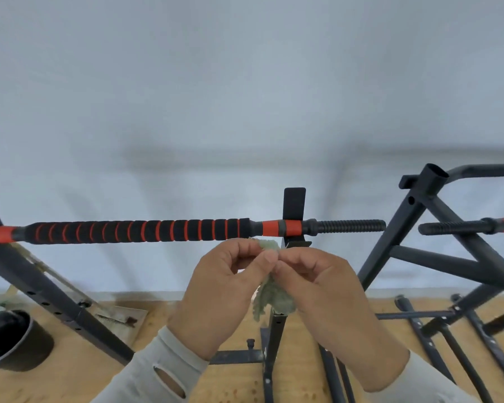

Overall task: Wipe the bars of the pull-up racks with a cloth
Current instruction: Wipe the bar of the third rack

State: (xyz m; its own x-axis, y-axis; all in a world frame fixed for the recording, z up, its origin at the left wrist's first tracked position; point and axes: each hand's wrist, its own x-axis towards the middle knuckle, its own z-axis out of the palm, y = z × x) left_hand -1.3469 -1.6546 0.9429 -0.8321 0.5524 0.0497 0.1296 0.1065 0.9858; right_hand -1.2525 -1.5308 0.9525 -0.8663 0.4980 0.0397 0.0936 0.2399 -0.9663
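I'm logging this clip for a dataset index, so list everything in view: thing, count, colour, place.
pull-up bar: one, black foam grip with orange stripes, level across the middle
second bar: one, black and orange, end showing at right edge
rack frames: at least two, black metal, left and right
cloth: one, pale green, crumpled, just below the bar
bucket: one, black, floor at lower left
floor: light wood
wall: pale grey
sleeves: two, light grey
left hand: pinches the cloth
right hand: pinches the cloth
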